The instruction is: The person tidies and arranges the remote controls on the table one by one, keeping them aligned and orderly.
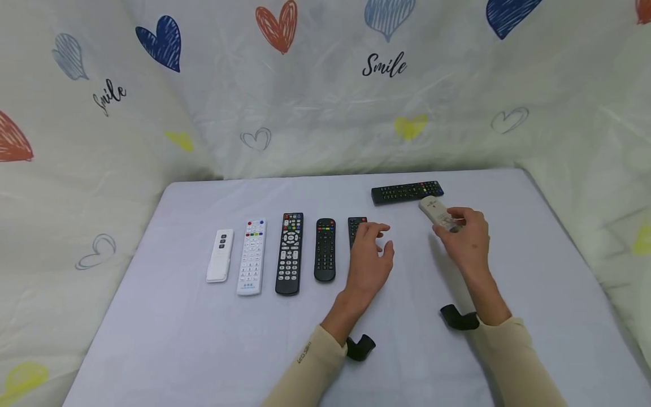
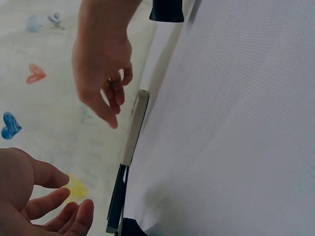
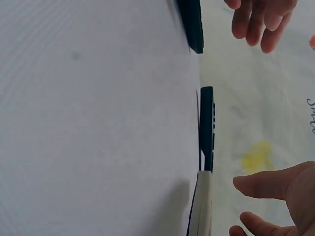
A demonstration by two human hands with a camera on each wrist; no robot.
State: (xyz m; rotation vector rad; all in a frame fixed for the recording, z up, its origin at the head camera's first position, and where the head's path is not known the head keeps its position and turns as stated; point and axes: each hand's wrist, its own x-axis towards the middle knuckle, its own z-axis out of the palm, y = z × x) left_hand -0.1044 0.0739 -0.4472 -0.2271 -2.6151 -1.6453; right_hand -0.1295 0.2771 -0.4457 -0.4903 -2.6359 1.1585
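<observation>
My left hand point(image 1: 375, 244) hovers open over a short black remote point(image 1: 355, 225) at the right end of a row. In the right wrist view its fingers point(image 3: 261, 22) hang above that remote point(image 3: 192, 22) without touching. My right hand point(image 1: 463, 229) is spread open just over the near end of a beige remote point(image 1: 435, 211), which lies flat on the table. The left wrist view shows its fingers point(image 2: 106, 105) pointing down beside the beige remote point(image 2: 134, 128), a little apart from it. A long black remote point(image 1: 407, 191) lies crosswise just behind.
Left of my hands the row holds a small white remote point(image 1: 220, 255), a white remote with coloured buttons point(image 1: 251, 257), a large black remote point(image 1: 289, 253) and a smaller black one point(image 1: 325, 249). The table point(image 1: 203, 339) wears a pale cloth; heart-printed fabric walls it in.
</observation>
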